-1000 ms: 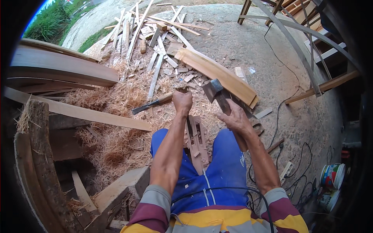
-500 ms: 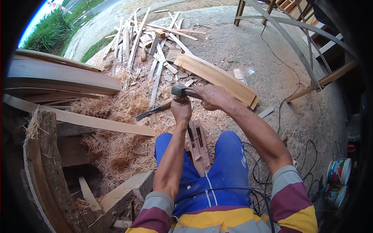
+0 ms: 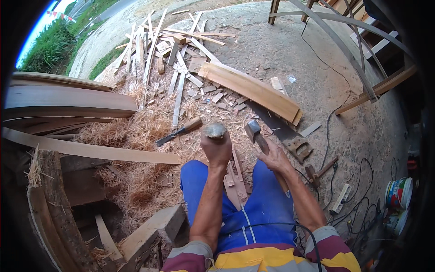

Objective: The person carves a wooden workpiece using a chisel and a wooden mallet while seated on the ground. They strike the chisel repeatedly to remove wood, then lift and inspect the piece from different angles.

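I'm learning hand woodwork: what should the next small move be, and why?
Probably tap the tool handle with the hammer: the left hand grips the handle with its end facing up, near the wood piece, and the right hand holds the hammer with its head beside the handle, not touching.

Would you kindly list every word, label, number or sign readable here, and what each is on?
White bucket with multicoloured label: large print, which I won't copy out.
Bucket beside it: label partly hidden, too unclear to read.
Blue trousers: small white mark beside the right forearm, mostly covered, unreadable.
Hammer: no text visible.
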`<action>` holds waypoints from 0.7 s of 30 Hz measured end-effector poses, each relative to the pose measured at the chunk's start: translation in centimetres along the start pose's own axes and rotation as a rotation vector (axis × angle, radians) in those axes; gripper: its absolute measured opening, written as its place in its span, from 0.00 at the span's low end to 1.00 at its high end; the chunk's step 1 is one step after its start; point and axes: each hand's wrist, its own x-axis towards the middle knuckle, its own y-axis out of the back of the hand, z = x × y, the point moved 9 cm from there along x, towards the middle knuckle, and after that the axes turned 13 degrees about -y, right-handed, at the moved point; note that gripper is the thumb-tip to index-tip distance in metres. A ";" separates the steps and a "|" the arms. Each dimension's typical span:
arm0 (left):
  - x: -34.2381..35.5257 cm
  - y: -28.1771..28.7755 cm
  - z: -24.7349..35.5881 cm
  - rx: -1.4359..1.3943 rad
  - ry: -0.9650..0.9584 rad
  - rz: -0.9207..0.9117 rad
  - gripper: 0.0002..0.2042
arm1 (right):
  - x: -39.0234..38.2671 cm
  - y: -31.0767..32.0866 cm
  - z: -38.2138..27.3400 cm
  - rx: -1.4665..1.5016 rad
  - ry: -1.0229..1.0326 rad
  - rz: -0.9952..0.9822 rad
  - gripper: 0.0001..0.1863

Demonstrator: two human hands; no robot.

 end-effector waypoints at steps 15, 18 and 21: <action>16.0 5.4 8.2 0.167 -0.409 -0.202 0.09 | 6.3 -5.7 3.1 -0.660 0.192 0.137 0.20; 10.5 8.7 10.1 0.263 -0.389 -0.105 0.10 | 8.2 -8.2 4.8 -0.846 0.106 0.035 0.22; 4.5 9.3 8.5 -0.362 0.134 0.015 0.09 | 9.8 -8.4 6.5 -0.792 0.063 -0.072 0.24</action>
